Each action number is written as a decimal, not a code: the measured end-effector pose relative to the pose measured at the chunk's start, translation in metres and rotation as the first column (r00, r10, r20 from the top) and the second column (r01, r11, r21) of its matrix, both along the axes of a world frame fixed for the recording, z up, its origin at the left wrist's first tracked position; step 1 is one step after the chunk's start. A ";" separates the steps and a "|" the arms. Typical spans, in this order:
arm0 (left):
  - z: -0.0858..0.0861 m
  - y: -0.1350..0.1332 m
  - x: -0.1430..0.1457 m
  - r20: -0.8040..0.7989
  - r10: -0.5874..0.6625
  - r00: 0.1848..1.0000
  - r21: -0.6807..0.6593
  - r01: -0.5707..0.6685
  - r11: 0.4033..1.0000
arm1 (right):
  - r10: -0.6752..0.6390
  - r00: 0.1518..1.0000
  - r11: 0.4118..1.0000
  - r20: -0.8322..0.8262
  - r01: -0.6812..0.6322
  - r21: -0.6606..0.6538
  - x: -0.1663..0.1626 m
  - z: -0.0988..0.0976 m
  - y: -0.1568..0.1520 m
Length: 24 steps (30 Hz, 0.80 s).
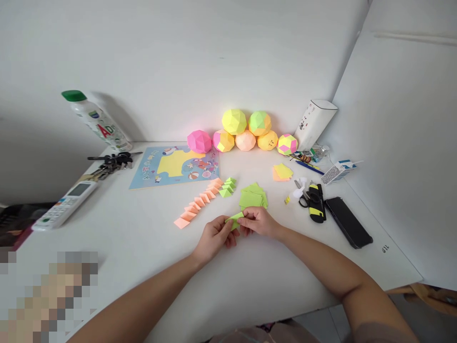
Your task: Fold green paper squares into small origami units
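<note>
Between my two hands is a small folded piece of green paper (pixel 234 220), held above the near part of the table. My left hand (pixel 215 234) pinches its left side with thumb and fingers. On its right side my right hand (pixel 257 222) pinches it too. Just beyond my hands lies a loose stack of green paper squares (pixel 253 196). A slanting row of folded peach paper pieces (pixel 197 204) runs to the left, and several folded green pieces (pixel 227 187) stand beside its far end.
Several faceted paper balls (pixel 245 141) are piled against the wall. A blue picture board (pixel 146 166), remote control (pixel 66 206), keys (pixel 116 164) and bottle (pixel 100 121) are left. Rightward lie peach and yellow squares (pixel 283 172), scissors (pixel 304 200), a yellow-black cutter (pixel 316 205) and a phone (pixel 349 222).
</note>
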<state>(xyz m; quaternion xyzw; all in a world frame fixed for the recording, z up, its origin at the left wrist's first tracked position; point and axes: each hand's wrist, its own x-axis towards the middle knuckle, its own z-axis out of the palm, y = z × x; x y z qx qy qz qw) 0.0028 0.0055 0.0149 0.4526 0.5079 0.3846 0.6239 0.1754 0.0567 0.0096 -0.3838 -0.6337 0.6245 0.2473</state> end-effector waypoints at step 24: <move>-0.001 0.003 -0.003 -0.027 -0.097 0.995 -0.027 0.096 0.995 | -0.035 0.999 0.999 -0.015 0.035 -0.005 0.001 0.001 -0.002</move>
